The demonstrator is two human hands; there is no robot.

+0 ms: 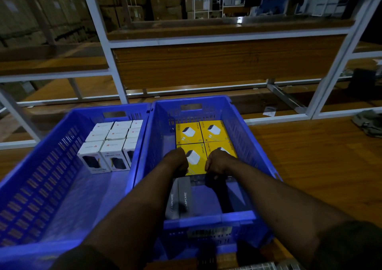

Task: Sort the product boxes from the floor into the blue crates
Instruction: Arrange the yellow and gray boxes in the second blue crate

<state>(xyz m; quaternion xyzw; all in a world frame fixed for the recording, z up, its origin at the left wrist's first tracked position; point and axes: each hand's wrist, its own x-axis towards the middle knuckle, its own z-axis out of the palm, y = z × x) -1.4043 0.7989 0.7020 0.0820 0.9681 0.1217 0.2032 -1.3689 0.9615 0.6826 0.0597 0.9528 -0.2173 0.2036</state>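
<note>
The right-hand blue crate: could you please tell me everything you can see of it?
The right-hand blue crate is blue plastic with slotted walls and a handle cut-out in its far wall. It sits on the wooden floor, against another blue crate. Yellow charger boxes lie flat at its far end, grey boxes stand nearer. Both hands, left and right, reach inside.

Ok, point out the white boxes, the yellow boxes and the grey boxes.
white boxes (112, 143), head view, top of the middle box.
yellow boxes (189, 132), head view, face of the far-left box.
grey boxes (185, 199), head view, side panel.
</note>
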